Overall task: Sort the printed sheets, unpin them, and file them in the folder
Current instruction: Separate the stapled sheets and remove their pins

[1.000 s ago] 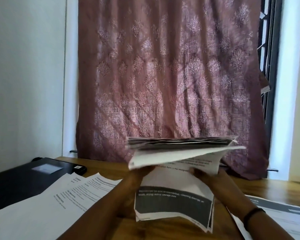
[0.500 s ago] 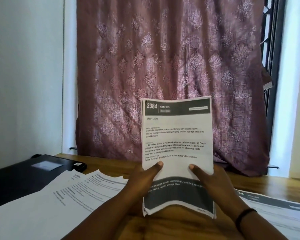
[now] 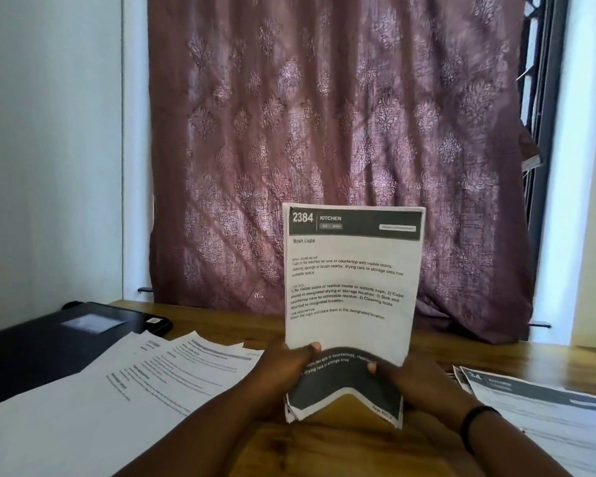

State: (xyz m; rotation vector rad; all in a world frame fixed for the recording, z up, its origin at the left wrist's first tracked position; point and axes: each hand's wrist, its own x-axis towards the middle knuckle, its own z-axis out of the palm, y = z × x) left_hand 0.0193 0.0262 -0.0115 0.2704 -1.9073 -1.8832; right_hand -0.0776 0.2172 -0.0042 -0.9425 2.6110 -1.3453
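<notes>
A bundle of printed sheets (image 3: 351,280) stands upright above the wooden table, its front page headed "2384 KITCHEN, Wash cups". My left hand (image 3: 283,373) grips its lower left side, thumb on the front. My right hand (image 3: 413,383) grips the lower right side. The bundle's bottom part folds toward me and shows a dark printed band. More printed sheets (image 3: 145,380) lie spread at the left. Another pile of sheets (image 3: 537,404) lies at the right. A black folder (image 3: 49,335) rests at the far left. No pin is visible.
The wooden table (image 3: 324,452) runs to a mauve patterned curtain (image 3: 324,132) at the back. A white wall is on the left. A window frame shows at the upper right. A dark band sits on my right wrist.
A second ago the bundle lay edge-on and nearly flat in my hands. It has been tipped upright with its front page facing me, and its bottom part curls more now.
</notes>
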